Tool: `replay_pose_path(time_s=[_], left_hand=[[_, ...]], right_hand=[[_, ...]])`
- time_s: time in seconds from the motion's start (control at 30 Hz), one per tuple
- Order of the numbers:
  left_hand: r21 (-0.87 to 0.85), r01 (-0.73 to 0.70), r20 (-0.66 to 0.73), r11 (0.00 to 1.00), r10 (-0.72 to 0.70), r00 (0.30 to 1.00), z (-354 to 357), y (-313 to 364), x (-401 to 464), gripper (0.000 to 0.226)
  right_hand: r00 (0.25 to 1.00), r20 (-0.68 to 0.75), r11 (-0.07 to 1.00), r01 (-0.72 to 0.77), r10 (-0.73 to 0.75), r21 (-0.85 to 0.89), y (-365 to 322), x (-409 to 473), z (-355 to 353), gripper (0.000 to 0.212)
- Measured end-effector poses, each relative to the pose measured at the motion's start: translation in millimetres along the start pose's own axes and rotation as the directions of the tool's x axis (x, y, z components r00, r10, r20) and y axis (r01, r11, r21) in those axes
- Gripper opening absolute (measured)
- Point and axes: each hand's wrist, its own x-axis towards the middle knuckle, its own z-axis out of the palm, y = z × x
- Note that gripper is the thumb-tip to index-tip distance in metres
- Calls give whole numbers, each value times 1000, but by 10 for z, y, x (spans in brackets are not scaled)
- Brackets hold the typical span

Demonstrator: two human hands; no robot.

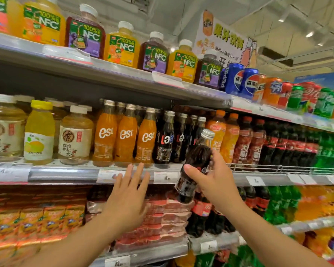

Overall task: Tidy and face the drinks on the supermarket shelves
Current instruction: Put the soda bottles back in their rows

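My right hand (pixel 213 182) grips a dark cola bottle (pixel 195 164) with a silver cap, held tilted in front of the middle shelf edge. My left hand (pixel 129 193) is raised with fingers spread and straight, just below the shelf rail (pixel 66 173), holding nothing. On the middle shelf stand three orange est bottles (pixel 126 135) and, to their right, dark cola bottles (pixel 165 137) of the same kind as the held one.
The top shelf carries NFC juice bottles (pixel 121 45) and Pepsi cans (pixel 237 78). Pale tea and yellow juice bottles (pixel 40 132) stand at the middle left; orange, red, black and green soda bottles (pixel 278 143) at the right. Below are juice cartons (pixel 31 222) and large cola bottles (pixel 201 214).
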Motion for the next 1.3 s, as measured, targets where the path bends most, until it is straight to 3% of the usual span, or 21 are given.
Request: replay_pose_path(time_s=[0.13,0.27,0.33,0.43,0.73,1.3], left_hand=[[127,206,65,970,-216,974,151,266,140,94],[244,269,-5,932,-277,961,120,392,193,88],[286,284,11,915,-300,954,86,459,225,85],[296,326,36,898,-351,935,73,520,278,86],[244,340,26,908,-357,934,131,486,302,90],[239,317,21,918,-331,943,216,426,265,92]], right_hand=[[993,24,991,117,-116,-58,248,320,-240,43],[987,24,986,163,-162,-30,348,706,-358,41],[980,26,981,195,-195,-11,346,880,-381,48],[973,28,974,228,-228,3,337,1125,-359,80],[984,76,986,164,-161,-39,479,1557,-59,81],[989,99,979,126,-111,-158,643,1537,222,97]])
